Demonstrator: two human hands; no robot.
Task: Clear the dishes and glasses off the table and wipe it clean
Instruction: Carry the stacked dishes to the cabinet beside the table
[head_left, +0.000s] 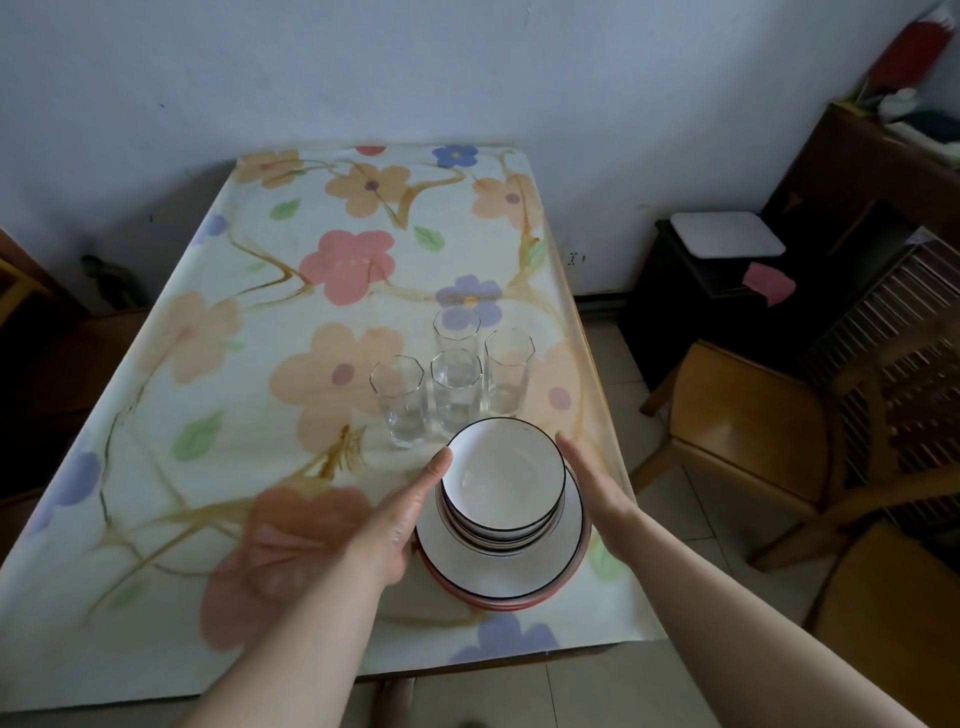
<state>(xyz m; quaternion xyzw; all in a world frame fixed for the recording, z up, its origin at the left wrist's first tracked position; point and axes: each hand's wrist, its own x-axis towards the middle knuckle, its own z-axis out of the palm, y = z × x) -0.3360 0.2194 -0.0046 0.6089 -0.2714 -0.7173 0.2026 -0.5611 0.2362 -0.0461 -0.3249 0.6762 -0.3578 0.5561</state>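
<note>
While nothing has yet left the surface, the contents run as follows.

Table (218, 395): flowered cloth, spreading ahead of and to the left of both hands; unwiped as far as can be judged, and no cloth or sponge in view.

Dish stack (501, 525): lying directly between the two hands. Red-rimmed plates lowest, a white black-edged plate above them, then nested white bowls. Gathered into one pile, ready to be carried off.

Glasses (452, 379): four, clear, upright, clustered just beyond the fingertips, close behind the stack; untouched.

Left hand (410, 514): flat and spread, palm facing the stack, fingers alongside the bowls and seemingly touching the plate rim; gripping nothing yet.

Right hand (597, 488): likewise flat and unclosed, just beside the stack's other flank, a slim gap showing.

Status: stacking done; lifting, removing glasses and wiping all remain.
</note>
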